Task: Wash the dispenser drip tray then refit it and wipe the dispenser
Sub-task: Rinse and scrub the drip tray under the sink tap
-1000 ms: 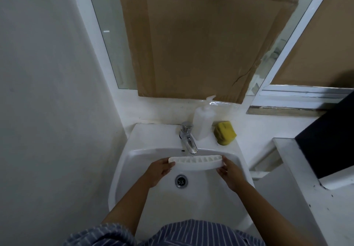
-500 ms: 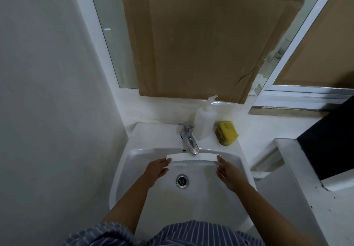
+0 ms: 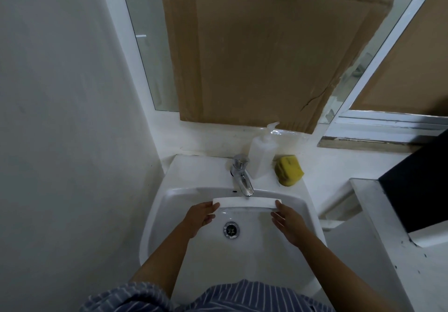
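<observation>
A long white drip tray [image 3: 246, 202] is held level over the white sink [image 3: 169, 205], right under the chrome tap's spout [image 3: 243, 183]. My left hand [image 3: 200, 217] grips its left end and my right hand [image 3: 287, 222] grips its right end. Only the tray's plain long side shows. I cannot tell whether water is running. The dispenser is out of view.
A white soap pump bottle [image 3: 263, 152] and a yellow sponge [image 3: 288, 169] stand on the sink's back ledge right of the tap. The drain [image 3: 231, 229] lies below the tray. Cardboard [image 3: 266, 52] covers the window. A white counter [image 3: 397, 234] is at right, a wall [image 3: 60, 117] at left.
The tray was turned about its long axis, so its ribbed grille face no longer shows, and it was lifted closer under the spout. Both hands kept hold of its ends.
</observation>
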{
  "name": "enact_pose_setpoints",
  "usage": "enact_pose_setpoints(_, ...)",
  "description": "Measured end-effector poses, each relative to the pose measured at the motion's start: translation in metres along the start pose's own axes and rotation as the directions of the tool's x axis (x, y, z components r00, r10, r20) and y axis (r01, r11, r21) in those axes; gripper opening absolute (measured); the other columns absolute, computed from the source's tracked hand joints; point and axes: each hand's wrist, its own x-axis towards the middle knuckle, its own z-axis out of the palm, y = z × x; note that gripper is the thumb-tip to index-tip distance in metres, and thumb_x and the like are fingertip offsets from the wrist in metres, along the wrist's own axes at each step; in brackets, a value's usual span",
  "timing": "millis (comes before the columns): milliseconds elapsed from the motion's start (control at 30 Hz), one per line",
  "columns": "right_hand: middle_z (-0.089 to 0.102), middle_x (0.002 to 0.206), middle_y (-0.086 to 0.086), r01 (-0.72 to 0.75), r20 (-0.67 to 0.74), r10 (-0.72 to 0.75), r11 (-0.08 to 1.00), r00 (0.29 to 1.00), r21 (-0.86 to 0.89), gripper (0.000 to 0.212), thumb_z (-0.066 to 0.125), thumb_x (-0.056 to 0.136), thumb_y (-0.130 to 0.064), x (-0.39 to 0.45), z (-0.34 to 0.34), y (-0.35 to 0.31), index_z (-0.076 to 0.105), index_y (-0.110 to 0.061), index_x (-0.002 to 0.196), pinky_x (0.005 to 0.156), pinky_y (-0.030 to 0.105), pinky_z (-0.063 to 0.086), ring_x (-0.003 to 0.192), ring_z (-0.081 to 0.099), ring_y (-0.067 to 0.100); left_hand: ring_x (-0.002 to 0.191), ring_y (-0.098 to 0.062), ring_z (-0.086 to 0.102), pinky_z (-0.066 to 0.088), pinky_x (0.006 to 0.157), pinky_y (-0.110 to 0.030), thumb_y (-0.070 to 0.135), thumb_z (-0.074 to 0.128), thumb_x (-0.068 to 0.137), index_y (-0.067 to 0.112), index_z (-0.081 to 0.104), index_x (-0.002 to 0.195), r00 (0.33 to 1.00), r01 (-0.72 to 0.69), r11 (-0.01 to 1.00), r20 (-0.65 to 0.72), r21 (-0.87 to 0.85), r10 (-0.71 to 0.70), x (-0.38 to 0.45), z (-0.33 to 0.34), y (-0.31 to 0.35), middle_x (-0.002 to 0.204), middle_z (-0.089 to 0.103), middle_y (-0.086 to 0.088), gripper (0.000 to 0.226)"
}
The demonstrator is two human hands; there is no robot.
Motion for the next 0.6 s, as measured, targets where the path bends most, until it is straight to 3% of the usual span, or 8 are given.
enact_pose_setpoints(167, 0.063, 0.112, 0.014, 0.019, 0.025, -0.018, 0.999, 1.000, -0.028, 0.029, 0.068, 0.091, -0.020, -0.004, 0.000, -0.003, 0.057, -0.008, 0.115, 0.102, 0.041, 0.047, 0.108, 0.061, 0.027, 0.090, -0.018, 0.059, 0.050, 0.080, -0.022, 0.023, 0.071, 0.086, 0.005, 0.058, 0.123, 1.000, 0.011, 1.000, -0.022, -0.004, -0.011, 0.000, 0.002, -0.002, 0.108, 0.061, -0.009, 0.044)
enact_pose_setpoints(333, 0.065, 0.119, 0.015, 0.052, 0.094, -0.043, 0.993, 0.995, -0.104, 0.040, 0.071, 0.087, -0.019, -0.004, 0.016, 0.002, 0.060, -0.005, 0.123, 0.087, 0.032, 0.055, 0.112, 0.062, 0.028, 0.090, -0.019, 0.061, 0.052, 0.080, -0.024, 0.024, 0.074, 0.083, 0.001, 0.059, 0.121, 0.996, 0.048, 0.995, -0.076, -0.086, -0.055, 0.001, -0.019, -0.021, 0.099, 0.064, -0.005, 0.047)
enact_pose_setpoints(500, 0.067, 0.114, 0.012, 0.053, 0.121, -0.034, 0.986, 0.992, -0.156, 0.038, 0.074, 0.085, -0.022, -0.004, 0.040, 0.008, 0.062, -0.007, 0.118, 0.099, 0.038, 0.050, 0.108, 0.064, 0.024, 0.088, -0.019, 0.061, 0.052, 0.082, -0.025, 0.024, 0.073, 0.083, 0.006, 0.062, 0.095, 0.988, 0.085, 0.987, -0.116, -0.134, -0.101, -0.004, -0.039, -0.033, 0.106, 0.060, -0.010, 0.025)
enact_pose_setpoints(600, 0.067, 0.109, 0.012, 0.071, 0.133, -0.044, 0.976, 0.990, -0.205, 0.032, 0.071, 0.088, -0.025, -0.006, 0.051, 0.011, 0.064, -0.008, 0.114, 0.101, 0.039, 0.049, 0.102, 0.064, 0.024, 0.089, -0.020, 0.060, 0.052, 0.077, -0.023, 0.023, 0.071, 0.086, 0.002, 0.057, 0.113, 0.983, 0.081, 0.982, -0.147, -0.169, -0.106, -0.005, -0.047, -0.036, 0.111, 0.057, -0.010, 0.037)
